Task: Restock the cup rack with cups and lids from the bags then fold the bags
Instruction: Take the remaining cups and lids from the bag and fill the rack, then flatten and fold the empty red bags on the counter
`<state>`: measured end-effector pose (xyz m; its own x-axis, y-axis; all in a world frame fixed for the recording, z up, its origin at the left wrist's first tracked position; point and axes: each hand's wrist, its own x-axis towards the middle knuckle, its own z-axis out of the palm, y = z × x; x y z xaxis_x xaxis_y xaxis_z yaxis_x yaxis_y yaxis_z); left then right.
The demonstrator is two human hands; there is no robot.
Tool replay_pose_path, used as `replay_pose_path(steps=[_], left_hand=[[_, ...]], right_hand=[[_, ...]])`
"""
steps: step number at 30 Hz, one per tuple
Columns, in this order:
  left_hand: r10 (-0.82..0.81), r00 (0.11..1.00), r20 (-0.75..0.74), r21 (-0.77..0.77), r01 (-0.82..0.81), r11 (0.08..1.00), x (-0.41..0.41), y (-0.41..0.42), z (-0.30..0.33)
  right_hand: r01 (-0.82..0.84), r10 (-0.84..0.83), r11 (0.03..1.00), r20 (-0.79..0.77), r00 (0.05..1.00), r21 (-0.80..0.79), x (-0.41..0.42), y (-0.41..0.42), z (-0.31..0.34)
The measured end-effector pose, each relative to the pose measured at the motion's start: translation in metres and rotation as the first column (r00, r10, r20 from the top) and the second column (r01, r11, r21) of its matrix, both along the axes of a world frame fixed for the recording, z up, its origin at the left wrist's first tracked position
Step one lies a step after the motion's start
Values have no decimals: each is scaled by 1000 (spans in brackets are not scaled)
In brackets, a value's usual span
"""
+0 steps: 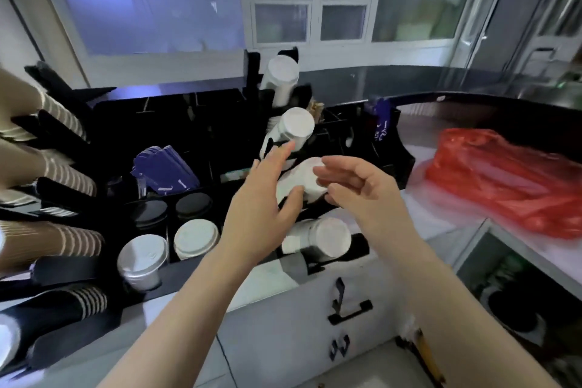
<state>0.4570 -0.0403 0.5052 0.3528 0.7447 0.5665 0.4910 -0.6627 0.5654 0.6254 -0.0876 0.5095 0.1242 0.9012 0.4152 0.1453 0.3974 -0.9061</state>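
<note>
A black cup rack stands on the counter with several slanted stacks of white cups. My left hand lies against the third white cup stack, fingers straight, thumb under its side. My right hand hovers just right of that stack's end, fingers loosely curled, holding nothing. Other white stacks sit above, at the top and below. White lids and black lids fill the rack's front cells. A red plastic bag lies crumpled on the counter to the right.
Brown striped paper cups lie in slanted holders on the left. Blue packets stand in a rack cell. A silver-rimmed lid stack sits at the rack's front. Below are a white drawer front with a black handle and windows behind.
</note>
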Motion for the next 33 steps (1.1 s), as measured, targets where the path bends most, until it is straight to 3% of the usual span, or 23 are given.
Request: replay_pose_path(steps=[7,14,25,33], left_hand=[[-193,981,33,-50,194,980,147,-23,15],[-279,955,97,-142,291,946,304,-57,-18],[-468,881,78,-351,463,814,473,-83,-51],[-549,834,62,-432,518,738,558,-45,-85]], right_hand=[[178,-178,984,4,984,-29,144,-42,5],[362,-359,923,50,932,-130,304,-110,-24],[648,-681,682,28,732,-338,466,-199,-74],[708,-748,543,123,652,-450,529,-184,-113]])
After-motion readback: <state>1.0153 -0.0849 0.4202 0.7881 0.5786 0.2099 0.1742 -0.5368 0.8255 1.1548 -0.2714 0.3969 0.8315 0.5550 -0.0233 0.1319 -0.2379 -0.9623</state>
